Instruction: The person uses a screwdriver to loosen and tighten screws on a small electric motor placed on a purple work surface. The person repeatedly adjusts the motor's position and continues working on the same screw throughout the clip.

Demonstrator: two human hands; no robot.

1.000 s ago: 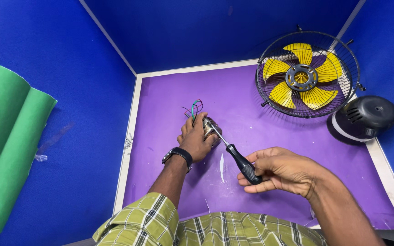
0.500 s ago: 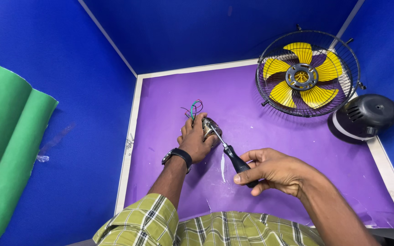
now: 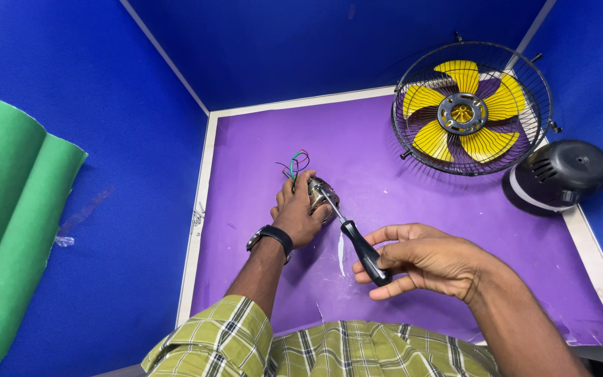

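Note:
My left hand point(image 3: 299, 213) grips a small metal fan motor point(image 3: 321, 197) on the purple mat point(image 3: 385, 160); coloured wires point(image 3: 296, 163) stick out behind it. My right hand point(image 3: 427, 260) holds a black-handled screwdriver point(image 3: 357, 241) by the handle. Its shaft slants up to the left and its tip rests on the motor. A black watch sits on my left wrist.
A round wire fan guard with yellow blades point(image 3: 470, 106) lies at the back right of the mat. A black motor cover point(image 3: 558, 174) rests beside it at the right edge. Blue partition walls surround the mat, and a green sheet point(image 3: 8, 209) hangs at the left.
My right hand has shifted slightly left and its fingers have turned on the screwdriver handle. The left hand and motor stay in place.

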